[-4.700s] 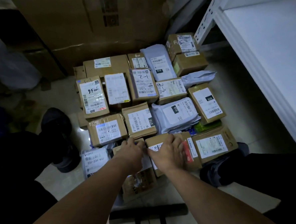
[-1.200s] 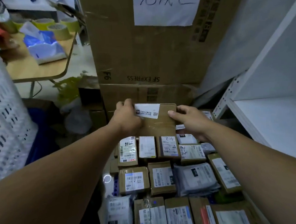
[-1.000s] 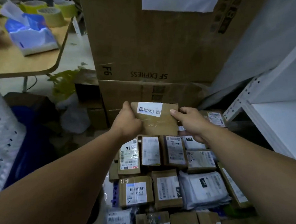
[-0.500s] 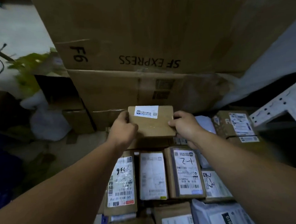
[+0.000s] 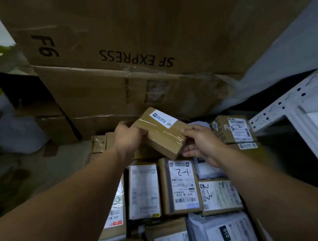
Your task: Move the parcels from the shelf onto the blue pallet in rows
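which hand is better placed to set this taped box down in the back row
Left, probably: the left hand wraps round one end of the taped box, while the right hand only pinches its near corner.

- A taped brown parcel (image 5: 160, 133) is held tilted above the rows, gripped by the left hand (image 5: 128, 139) and the right hand (image 5: 202, 142).
- Labelled parcels are laid below, one marked "1-2" (image 5: 180, 186).
- A large "SF EXPRESS" carton (image 5: 130, 38) is stacked behind.
- A white shelf (image 5: 303, 111) is seen at right.
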